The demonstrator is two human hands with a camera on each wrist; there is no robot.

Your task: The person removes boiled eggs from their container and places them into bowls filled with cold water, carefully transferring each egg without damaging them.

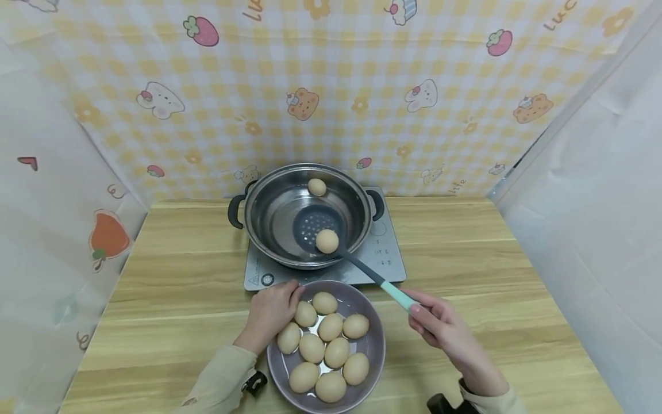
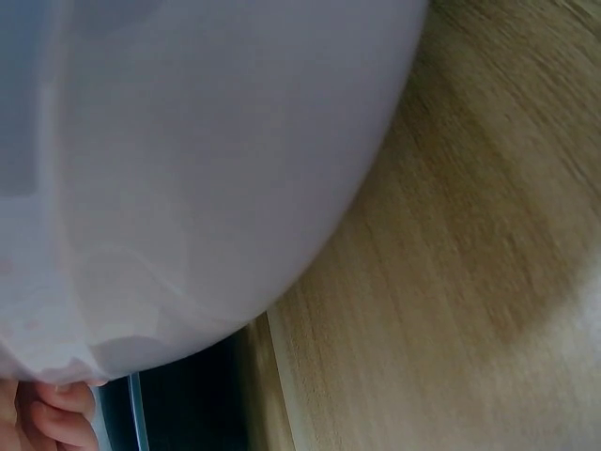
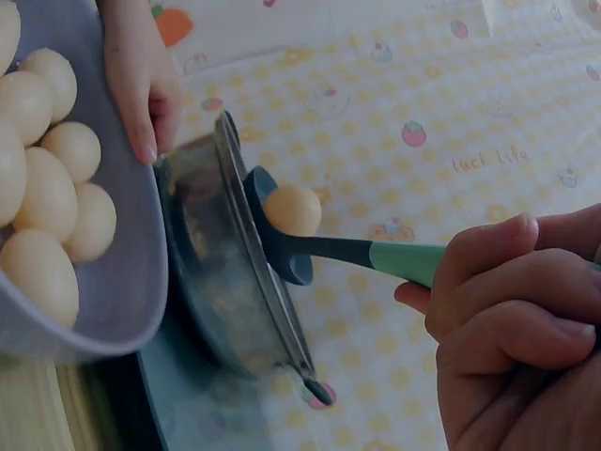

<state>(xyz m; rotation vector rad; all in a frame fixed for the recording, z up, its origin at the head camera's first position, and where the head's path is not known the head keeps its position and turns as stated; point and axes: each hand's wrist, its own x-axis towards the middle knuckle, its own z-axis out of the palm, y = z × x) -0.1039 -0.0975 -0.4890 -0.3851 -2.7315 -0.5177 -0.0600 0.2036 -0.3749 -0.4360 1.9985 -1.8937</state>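
Observation:
My right hand [image 1: 447, 330] grips the mint-green handle of a dark slotted skimmer [image 1: 364, 269]. One egg [image 1: 327, 241] sits on the skimmer's perforated head, over the near part of a steel pot [image 1: 250, 221]. Another egg [image 1: 316, 187] lies in the pot toward its far wall. At the upper left rim of a grey-purple bowl [image 1: 379, 351] my left hand [image 1: 271, 313] holds on, thumb along the edge. Several eggs [image 1: 331, 386] fill the bowl. In the right wrist view, the egg [image 3: 293, 209] rests on the skimmer above the pot's rim.
The pot stands on a grey induction cooker [image 1: 388, 261] upon a wood-grain table [image 1: 455, 230]. A yellow checked cloth [image 1: 331, 75] hangs close behind. White sheets [image 1: 595, 172] border both sides. The bowl stands directly in front of the cooker.

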